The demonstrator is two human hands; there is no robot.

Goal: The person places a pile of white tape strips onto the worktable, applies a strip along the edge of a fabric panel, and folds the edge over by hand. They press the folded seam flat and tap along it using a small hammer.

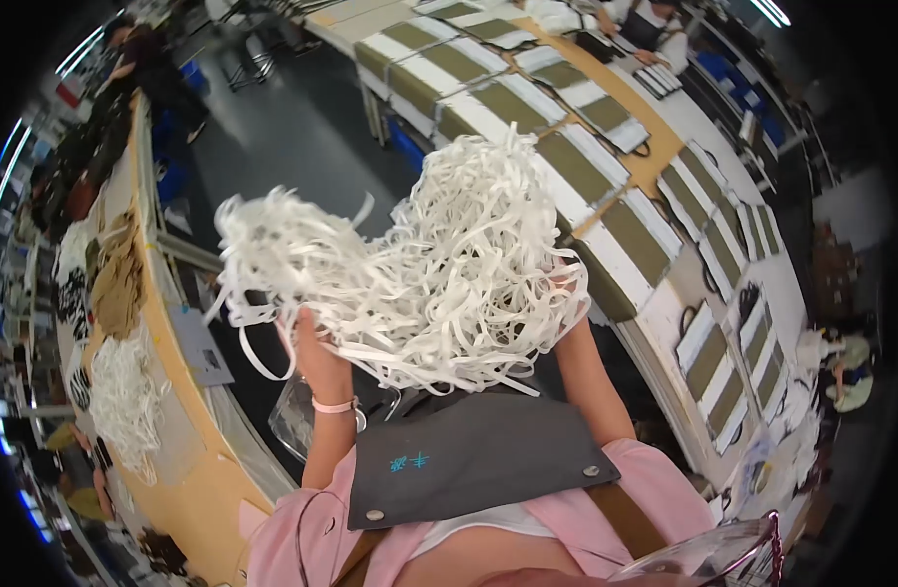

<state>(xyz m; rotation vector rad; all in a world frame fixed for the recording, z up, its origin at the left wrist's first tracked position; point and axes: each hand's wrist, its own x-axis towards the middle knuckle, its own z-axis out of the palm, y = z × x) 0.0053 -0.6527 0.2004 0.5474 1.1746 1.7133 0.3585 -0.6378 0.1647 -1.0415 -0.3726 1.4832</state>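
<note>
A big tangled bundle of narrow white fabric strips (469, 264) is held up in front of my chest, between my two hands. At the bundle's lower left, my left hand (314, 347) grips it, the fingers partly buried among the strips. My right hand (572, 289) supports the right end from the side, and most of its fingers are hidden behind the strips. The bundle sags in the middle, with loose loops hanging below the left end.
A worktable (165, 372) on the left bears another pile of white strips (126, 396) and brown cloth (118, 274). To the right, a long table carries several stacks of olive-and-white folded pieces (606, 245). Other people (156, 64) stand farther off beyond the grey floor (273, 137).
</note>
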